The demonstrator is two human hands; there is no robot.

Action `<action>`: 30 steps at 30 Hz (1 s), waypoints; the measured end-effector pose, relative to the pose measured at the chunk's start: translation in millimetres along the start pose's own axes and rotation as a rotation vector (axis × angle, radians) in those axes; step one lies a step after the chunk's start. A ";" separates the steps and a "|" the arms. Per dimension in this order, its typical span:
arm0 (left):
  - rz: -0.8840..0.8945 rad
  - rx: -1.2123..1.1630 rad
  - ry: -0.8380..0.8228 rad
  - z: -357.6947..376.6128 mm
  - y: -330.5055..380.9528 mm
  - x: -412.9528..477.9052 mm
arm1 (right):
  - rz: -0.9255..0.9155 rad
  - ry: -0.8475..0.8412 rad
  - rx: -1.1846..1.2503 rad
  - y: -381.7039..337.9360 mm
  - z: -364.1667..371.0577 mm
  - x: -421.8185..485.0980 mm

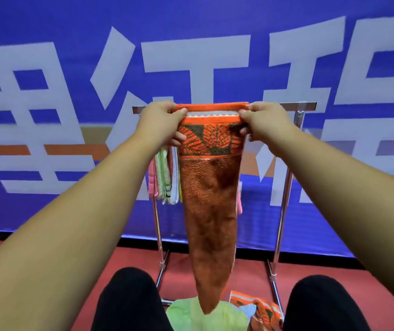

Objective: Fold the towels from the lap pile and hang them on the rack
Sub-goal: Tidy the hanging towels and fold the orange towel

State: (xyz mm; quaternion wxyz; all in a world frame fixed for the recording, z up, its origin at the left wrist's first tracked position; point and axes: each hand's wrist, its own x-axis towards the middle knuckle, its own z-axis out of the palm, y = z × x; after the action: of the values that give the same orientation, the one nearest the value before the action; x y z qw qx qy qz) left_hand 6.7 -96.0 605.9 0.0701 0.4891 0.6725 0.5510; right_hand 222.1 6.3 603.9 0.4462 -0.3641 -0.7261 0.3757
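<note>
An orange towel (209,199) with a dark patterned band hangs folded lengthwise in front of the metal rack (284,201). My left hand (162,123) pinches its top left corner and my right hand (262,121) pinches the top right corner, level with the rack's top bar. The towel's lower end tapers to a point above the lap pile. Several folded pastel towels (166,177) hang on the rack's left part, partly hidden behind the orange towel. The lap pile holds a green towel (205,316) and another orange patterned towel (258,309) between my knees.
A blue banner (47,211) with large white characters fills the background behind the rack. The floor (246,273) is red. My black-clad knees (129,299) frame the lap pile. The rack's right half of the bar (298,106) is bare.
</note>
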 end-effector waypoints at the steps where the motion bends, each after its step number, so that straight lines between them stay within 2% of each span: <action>1: 0.001 -0.015 0.021 -2.6 2.5 1.3 | -0.021 0.040 -0.056 -5.1 -2.5 0.3; 6: 0.089 0.186 0.146 -11.7 2.5 8.0 | -0.012 0.075 0.024 -14.5 0.7 2.2; 11: 0.016 -0.013 0.076 -12.3 5.9 5.4 | 0.074 0.053 0.209 -17.4 6.6 -2.5; 15: -0.059 -0.102 0.084 -9.3 12.5 1.4 | 0.096 0.059 0.272 -18.8 9.8 -4.5; 25: -0.140 -0.143 0.108 -1.3 31.1 -10.6 | 0.019 0.079 0.172 -12.0 24.0 3.3; 30: -0.102 -0.179 0.075 14.8 42.8 -22.7 | -0.015 0.072 0.181 -22.1 39.6 -15.3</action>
State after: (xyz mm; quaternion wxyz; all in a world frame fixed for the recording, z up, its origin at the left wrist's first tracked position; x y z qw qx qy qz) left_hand 52.6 -106.4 624.8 0.1160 0.4252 0.6468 0.6224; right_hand 186.5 -25.6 604.8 0.5057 -0.3302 -0.6754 0.4231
